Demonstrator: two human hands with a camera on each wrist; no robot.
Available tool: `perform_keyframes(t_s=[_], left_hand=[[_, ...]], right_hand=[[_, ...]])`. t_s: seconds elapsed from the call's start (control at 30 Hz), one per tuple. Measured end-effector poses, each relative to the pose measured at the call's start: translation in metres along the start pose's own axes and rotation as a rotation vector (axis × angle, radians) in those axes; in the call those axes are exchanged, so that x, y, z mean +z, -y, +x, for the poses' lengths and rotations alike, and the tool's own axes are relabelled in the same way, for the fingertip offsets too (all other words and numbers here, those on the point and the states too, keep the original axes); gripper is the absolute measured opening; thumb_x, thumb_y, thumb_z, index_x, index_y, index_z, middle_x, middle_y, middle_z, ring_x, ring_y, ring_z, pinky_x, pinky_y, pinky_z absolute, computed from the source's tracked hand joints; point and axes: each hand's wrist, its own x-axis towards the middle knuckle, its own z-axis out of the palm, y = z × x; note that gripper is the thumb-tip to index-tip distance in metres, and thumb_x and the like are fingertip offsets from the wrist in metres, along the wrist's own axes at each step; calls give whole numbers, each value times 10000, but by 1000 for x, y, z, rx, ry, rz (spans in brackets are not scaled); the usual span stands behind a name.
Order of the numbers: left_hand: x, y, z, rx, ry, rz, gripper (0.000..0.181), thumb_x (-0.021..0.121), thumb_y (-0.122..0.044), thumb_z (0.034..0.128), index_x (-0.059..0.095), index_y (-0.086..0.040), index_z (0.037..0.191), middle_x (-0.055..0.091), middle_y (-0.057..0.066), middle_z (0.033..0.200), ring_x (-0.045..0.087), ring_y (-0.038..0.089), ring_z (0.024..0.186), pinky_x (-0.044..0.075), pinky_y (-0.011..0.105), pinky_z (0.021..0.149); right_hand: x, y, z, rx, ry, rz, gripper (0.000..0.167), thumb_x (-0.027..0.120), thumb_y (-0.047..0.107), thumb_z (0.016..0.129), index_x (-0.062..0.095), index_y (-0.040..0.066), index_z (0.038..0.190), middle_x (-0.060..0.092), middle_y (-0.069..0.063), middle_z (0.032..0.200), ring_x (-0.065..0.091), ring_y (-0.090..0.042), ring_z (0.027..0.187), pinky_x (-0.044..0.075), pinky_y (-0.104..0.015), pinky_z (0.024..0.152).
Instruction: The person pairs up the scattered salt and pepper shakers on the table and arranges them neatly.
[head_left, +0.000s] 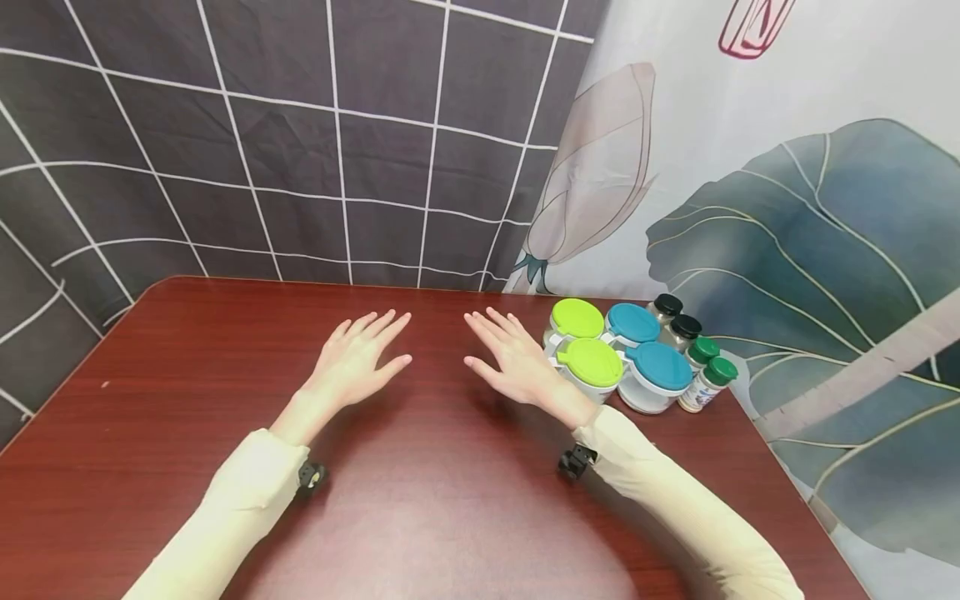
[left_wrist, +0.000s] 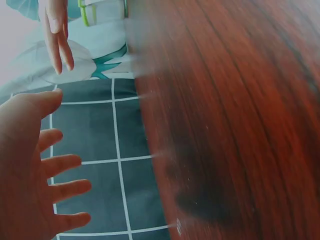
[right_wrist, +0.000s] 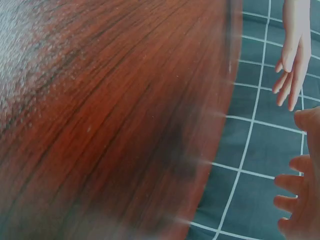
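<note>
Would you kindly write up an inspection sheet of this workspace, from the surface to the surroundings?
Surface: glossy reddish-brown table, wood-grained.
Job's things: two green-lidded jars and two blue-lidded jars, lids on, grouped near the right hand.
Clutter: two black-capped bottles and two green-capped bottles beside the jars.
Hands: left hand and right hand both open, holding nothing.
Cables: nothing seen.
Surroundings: dark grid-patterned cloth behind; pale plant-patterned cloth to the right.

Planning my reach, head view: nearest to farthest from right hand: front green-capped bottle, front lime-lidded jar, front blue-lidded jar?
1. Front lime-lidded jar: right of the right hand.
2. Front blue-lidded jar: in between.
3. Front green-capped bottle: rightmost.
</note>
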Motion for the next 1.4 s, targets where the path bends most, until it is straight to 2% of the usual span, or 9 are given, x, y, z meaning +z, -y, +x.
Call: perform_keyframes(t_s=[0.2, 0.4, 0.67, 1.03, 1.4], left_hand=[[0, -6, -1, -14, -49, -49, 621, 547, -470, 918, 404, -212, 1464, 500, 117, 1440, 463, 331, 1309, 355, 540, 1053], [1, -11, -2, -28, -84, -85, 594, 559, -470, 913, 452, -207, 1433, 555, 99, 1385, 510, 320, 1252, 417, 537, 972], [4, -19, -3, -76, -85, -112, 596, 545, -485, 917, 447, -201, 1432, 596, 100, 1332, 560, 325, 1180, 484, 544, 857], [2, -34, 0, -95, -127, -185, 556, 560, -451, 920, 492, -178, 1399, 596, 81, 1339, 571, 317, 1186, 498, 548, 850], [6, -47, 2, -113, -130, -268, 523, 550, -430, 929, 498, -183, 1387, 640, 52, 1278, 578, 292, 1186, 500, 523, 857]], right_hand=[[-5, -3, -2, -8, -34, 7, 604, 512, 394, 960, 365, 129, 1482, 426, -51, 1507, 334, -250, 1428, 163, -425, 1205], [-7, -5, -4, -21, -121, 7, 567, 558, 354, 942, 424, 132, 1447, 524, -77, 1419, 438, -281, 1339, 203, -463, 1184], [-9, -4, -6, -8, -187, -3, 554, 603, 329, 920, 458, 153, 1424, 609, -97, 1296, 486, -276, 1229, 315, -462, 1103], [-11, -4, -9, 19, -301, 11, 465, 646, 272, 890, 557, 143, 1328, 662, -54, 1201, 530, -226, 1061, 395, -429, 882], [-14, -11, -13, -20, -430, 69, 387, 685, 208, 855, 628, 106, 1225, 690, -74, 1114, 535, -242, 991, 412, -418, 843]])
